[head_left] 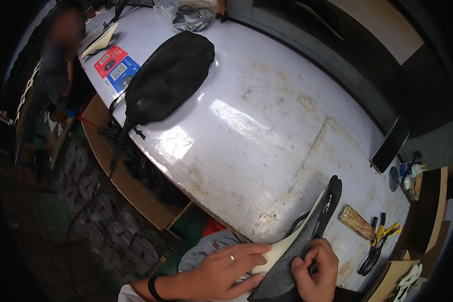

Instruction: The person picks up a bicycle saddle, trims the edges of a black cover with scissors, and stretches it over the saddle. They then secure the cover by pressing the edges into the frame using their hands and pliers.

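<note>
A bicycle saddle with cream padding and a dark grey-black cover is tilted over the table's near edge, its narrow black nose pointing away from me. My left hand, with a ring on one finger and a black band at the wrist, presses its fingers along the cream side. On the other side, my right hand has its fingers curled and its thumb pinching the dark cover. Part of a thin black rail shows beside the saddle. The underside is hidden.
On the white table lie a black mesh bag, a worn wooden-looking block, yellow-and-black cutters, and a phone propped at right. Another cream saddle lies at far left. A cardboard box stands below; a person is beyond.
</note>
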Tool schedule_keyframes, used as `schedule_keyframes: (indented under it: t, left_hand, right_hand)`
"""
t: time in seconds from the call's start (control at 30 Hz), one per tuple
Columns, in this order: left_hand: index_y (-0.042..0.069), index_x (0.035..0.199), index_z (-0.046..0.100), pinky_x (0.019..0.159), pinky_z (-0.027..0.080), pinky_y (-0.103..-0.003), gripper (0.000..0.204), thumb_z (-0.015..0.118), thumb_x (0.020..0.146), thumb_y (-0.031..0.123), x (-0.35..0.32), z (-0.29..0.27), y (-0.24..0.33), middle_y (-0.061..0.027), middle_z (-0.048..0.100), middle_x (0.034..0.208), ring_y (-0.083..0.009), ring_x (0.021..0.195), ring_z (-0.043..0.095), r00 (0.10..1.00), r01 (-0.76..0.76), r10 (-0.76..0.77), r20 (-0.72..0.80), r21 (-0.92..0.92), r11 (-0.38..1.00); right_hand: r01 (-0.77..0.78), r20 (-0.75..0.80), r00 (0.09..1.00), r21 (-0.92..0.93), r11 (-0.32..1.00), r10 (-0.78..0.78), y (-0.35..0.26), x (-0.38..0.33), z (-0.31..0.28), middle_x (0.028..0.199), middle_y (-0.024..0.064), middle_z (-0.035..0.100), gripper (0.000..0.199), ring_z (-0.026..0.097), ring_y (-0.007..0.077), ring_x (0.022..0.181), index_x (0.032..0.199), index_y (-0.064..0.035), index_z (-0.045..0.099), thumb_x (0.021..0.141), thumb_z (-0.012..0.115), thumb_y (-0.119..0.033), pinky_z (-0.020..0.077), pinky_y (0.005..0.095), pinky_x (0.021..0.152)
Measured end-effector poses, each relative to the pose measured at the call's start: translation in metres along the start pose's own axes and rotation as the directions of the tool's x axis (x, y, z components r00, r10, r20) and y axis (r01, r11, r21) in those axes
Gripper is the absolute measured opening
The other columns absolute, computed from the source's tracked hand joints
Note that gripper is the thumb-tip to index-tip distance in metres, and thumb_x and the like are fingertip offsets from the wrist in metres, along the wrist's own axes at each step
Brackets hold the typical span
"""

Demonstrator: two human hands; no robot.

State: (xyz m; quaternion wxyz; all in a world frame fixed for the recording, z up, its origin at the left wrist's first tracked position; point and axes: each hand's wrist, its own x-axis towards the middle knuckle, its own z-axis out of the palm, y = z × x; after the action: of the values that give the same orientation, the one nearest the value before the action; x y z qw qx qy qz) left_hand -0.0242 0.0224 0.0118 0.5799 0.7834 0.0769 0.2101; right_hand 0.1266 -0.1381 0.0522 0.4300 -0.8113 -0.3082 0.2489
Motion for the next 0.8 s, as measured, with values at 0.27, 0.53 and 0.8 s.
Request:
schedule_keyframes:
  t: [0.27, 0.53, 0.8]
  left_hand:
    - [0.0, 0.115, 0.069, 0.089, 0.059, -0.04, 0.027, 0.076, 0.091, 0.008, -0.002, 0.002, -0.018, -0.018, 0.07, 0.123, -0.0334, 0.107, 0.072, 0.998, -0.035, 0.035, 0.059, -0.003, 0.999]
    - [0.003, 0.112, 0.076, 0.093, 0.059, -0.042, 0.022, 0.075, 0.091, 0.01, -0.012, 0.003, -0.029, -0.019, 0.067, 0.131, -0.0338, 0.112, 0.072, 0.992, -0.075, 0.069, 0.104, 0.061, 0.995]
    - [0.007, 0.108, 0.079, 0.092, 0.059, -0.043, 0.023, 0.077, 0.085, 0.008, -0.011, 0.002, -0.033, -0.0195, 0.067, 0.133, -0.0353, 0.107, 0.073, 0.988, -0.133, 0.126, 0.094, 0.075, 0.988]
  right_hand:
    - [0.161, 0.027, 0.987, -0.123, 0.979, -0.159, 0.001, 0.003, 0.001, 0.082, 0.0134, 0.043, 0.023, 0.042, 0.0289, 0.073, 0.078, -0.0013, 0.044, 0.083, 0.065, 0.003, 0.0381, 0.0363, 0.067]
    - [0.153, 0.044, 0.988, -0.113, 0.982, -0.149, 0.003, 0.002, 0.003, 0.086, 0.0163, 0.052, 0.022, 0.048, 0.0316, 0.076, 0.077, -0.0005, 0.045, 0.082, 0.066, 0.002, 0.0417, 0.0372, 0.07]
    - [0.167, 0.048, 0.985, -0.112, 0.98, -0.163, 0.005, 0.005, 0.003, 0.086, 0.0163, 0.052, 0.023, 0.049, 0.0314, 0.076, 0.077, -0.0005, 0.046, 0.082, 0.068, 0.003, 0.0421, 0.038, 0.069]
